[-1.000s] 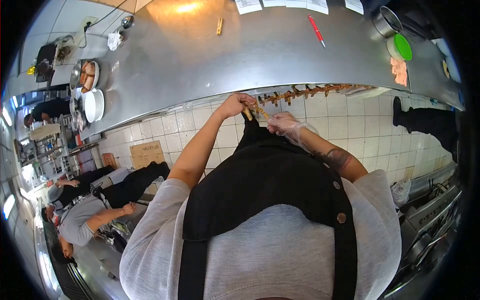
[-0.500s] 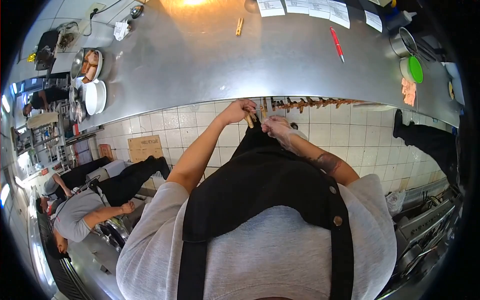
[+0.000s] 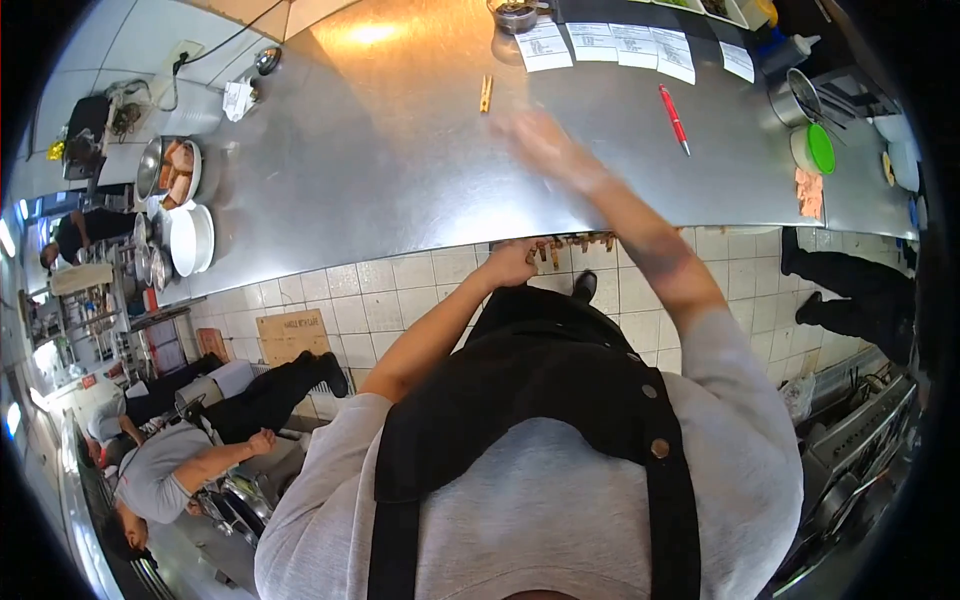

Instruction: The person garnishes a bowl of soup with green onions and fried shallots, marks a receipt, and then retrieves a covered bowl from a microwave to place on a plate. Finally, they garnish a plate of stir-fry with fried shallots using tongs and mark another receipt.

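My left hand is low at the counter's front edge, its fingers curled beside a row of wooden clothespins hanging along that edge. What those fingers hold is hidden. Over the steel counter my right hand is stretched forward and smeared by motion, so its fingers cannot be read. Just beyond it, to the left, a single wooden clothespin lies on the steel.
Printed slips line the back, with a red pen nearer. White bowls and a bowl of meat pieces stand left; a green-lidded tub stands right. A co-worker in a grey shirt is at the left.
My right hand has left the counter's edge and swung forward over the steel. My left hand has shifted slightly right and down, against the clothespin row. The whole view has tilted slightly.
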Demonstrator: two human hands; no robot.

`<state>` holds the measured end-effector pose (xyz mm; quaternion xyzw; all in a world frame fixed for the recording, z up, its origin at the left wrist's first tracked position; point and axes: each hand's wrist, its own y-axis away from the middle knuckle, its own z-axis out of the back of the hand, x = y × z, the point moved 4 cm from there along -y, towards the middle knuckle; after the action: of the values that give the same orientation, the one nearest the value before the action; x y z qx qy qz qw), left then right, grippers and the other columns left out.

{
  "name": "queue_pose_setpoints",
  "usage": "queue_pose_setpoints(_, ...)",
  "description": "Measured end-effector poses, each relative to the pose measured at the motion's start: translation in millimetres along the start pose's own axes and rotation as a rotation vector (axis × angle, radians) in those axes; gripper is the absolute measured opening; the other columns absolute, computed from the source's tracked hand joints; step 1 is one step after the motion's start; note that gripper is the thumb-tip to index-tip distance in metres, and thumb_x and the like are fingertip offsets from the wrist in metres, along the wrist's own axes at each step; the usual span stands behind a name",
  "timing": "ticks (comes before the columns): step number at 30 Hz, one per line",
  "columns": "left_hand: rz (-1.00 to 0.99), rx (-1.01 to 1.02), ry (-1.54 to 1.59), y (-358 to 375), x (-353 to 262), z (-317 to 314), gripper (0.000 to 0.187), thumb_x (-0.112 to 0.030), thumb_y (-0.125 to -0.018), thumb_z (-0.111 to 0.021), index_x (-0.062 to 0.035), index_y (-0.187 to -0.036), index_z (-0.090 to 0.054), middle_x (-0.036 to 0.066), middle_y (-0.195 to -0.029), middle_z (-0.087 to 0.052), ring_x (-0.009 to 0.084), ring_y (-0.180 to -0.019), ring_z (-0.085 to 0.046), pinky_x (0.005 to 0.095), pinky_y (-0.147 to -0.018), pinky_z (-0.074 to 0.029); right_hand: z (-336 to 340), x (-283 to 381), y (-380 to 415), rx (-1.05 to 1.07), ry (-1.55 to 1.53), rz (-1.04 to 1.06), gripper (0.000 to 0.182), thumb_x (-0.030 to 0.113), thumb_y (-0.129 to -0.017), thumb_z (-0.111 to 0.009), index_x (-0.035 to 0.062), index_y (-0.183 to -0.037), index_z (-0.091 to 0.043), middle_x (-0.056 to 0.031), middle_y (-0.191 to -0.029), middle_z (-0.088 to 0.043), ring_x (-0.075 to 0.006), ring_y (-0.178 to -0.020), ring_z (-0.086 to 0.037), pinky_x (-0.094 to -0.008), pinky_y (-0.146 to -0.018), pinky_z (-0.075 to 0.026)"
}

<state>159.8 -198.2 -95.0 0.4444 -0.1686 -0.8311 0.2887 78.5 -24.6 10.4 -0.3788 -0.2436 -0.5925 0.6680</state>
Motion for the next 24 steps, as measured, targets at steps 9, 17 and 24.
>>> queue_pose_setpoints(9, -0.149, -0.153, -0.027, 6, 2, -5, 0.057, -0.009, -0.068, -0.059, -0.0100, -0.125, -0.050, 0.014, -0.112, -0.062, 0.0305, -0.101, -0.060, 0.0405, -0.092, -0.045, -52, -99, -38, -0.294, -0.393, -0.121, 0.020, 0.018, -0.089, -0.054, 0.0024, -0.100, -0.060, -0.0147, -0.097, -0.063, -0.0281, -0.097, -0.060, -0.0419, -0.083, -0.049)
queue_pose_setpoints(17, -0.192, -0.199, 0.008, 14, 10, -37, 0.060, -0.007, -0.065, -0.065, -0.0074, -0.123, -0.049, 0.012, -0.108, -0.062, 0.0304, -0.097, -0.061, 0.0422, -0.090, -0.045, 116, -13, 259, -0.678, -0.712, -0.766, 0.028, 0.025, -0.100, -0.042, 0.0049, -0.119, -0.040, -0.0133, -0.094, -0.062, -0.0176, -0.075, -0.066, -0.0293, -0.063, -0.056)
queue_pose_setpoints(24, -0.054, -0.303, -0.561, -15, 5, -5, 0.050, -0.023, -0.070, -0.067, -0.0015, -0.114, -0.056, 0.021, -0.104, -0.063, 0.0356, -0.097, -0.061, 0.0446, -0.086, -0.048, 174, -136, 424, -0.798, -0.271, -0.848, 0.035, 0.021, -0.093, -0.052, 0.0079, -0.123, -0.043, -0.0163, -0.090, -0.066, -0.0241, -0.073, -0.067, -0.0360, -0.065, -0.055)
